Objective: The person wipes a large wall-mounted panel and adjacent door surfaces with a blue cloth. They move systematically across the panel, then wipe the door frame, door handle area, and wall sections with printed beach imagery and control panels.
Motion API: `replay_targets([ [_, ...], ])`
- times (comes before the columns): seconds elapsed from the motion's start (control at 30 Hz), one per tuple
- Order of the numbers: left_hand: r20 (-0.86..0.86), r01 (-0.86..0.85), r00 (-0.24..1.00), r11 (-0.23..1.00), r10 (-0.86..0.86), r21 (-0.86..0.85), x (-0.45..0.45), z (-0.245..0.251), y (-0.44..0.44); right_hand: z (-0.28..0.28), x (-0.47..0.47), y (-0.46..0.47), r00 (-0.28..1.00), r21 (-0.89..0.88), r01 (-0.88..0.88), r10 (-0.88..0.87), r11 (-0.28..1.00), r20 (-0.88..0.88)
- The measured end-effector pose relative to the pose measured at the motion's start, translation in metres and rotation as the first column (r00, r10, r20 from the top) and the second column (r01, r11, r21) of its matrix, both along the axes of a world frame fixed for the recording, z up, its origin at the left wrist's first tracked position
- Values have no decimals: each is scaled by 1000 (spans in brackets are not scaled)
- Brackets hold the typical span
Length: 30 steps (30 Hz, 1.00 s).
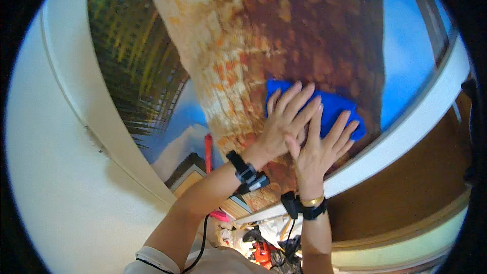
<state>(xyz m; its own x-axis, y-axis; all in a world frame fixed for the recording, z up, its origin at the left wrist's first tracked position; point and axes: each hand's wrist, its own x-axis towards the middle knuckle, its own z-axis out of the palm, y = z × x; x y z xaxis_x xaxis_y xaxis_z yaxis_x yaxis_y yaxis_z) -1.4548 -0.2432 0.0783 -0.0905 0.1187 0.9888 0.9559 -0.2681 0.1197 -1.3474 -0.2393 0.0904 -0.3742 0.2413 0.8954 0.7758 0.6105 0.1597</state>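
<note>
A blue cloth [335, 108] lies flat against a large printed picture [228, 64] of a rough brown tree trunk with palm fronds and blue sky. My left hand [283, 123] presses on the left part of the cloth, its fingers spread. Close beside it on the right, my right hand [317, 152] bears on the cloth's lower and right part, fingers also spread. The two hands meet near the thumbs and index fingers. Parts of the cloth under both palms are hidden. Black straps with small devices circle both wrists, and the right one also has a gold-coloured bracelet [312, 201].
A white edge [399, 148] borders the picture on the right, above a brown panel [399, 182]. A pale wall [57, 160] rises at left. Below the left forearm are a red handle-like object [208, 152] and a pink item [219, 215]. Bags and a red object [262, 254] clutter the bottom.
</note>
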Motion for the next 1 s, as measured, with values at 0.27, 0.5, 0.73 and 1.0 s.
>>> replay_targets([
  [0.27,5,-94,995,956,99,-280,-41,-89,-39,-75,-36,-15,970,-129,-157,177,979,165],
  [0.5,-54,-319,947,915,316,-249,-96,-2,-93,-21,-107,-43,886,-196,-461,460,866,-53],
  [0.73,-409,-743,662,620,628,-252,-133,34,-168,-32,-189,-74,363,-234,-930,807,283,-466],
  [1.0,-460,-889,457,376,761,-261,-168,91,-187,24,-277,-83,53,-48,-998,840,32,-539],
])
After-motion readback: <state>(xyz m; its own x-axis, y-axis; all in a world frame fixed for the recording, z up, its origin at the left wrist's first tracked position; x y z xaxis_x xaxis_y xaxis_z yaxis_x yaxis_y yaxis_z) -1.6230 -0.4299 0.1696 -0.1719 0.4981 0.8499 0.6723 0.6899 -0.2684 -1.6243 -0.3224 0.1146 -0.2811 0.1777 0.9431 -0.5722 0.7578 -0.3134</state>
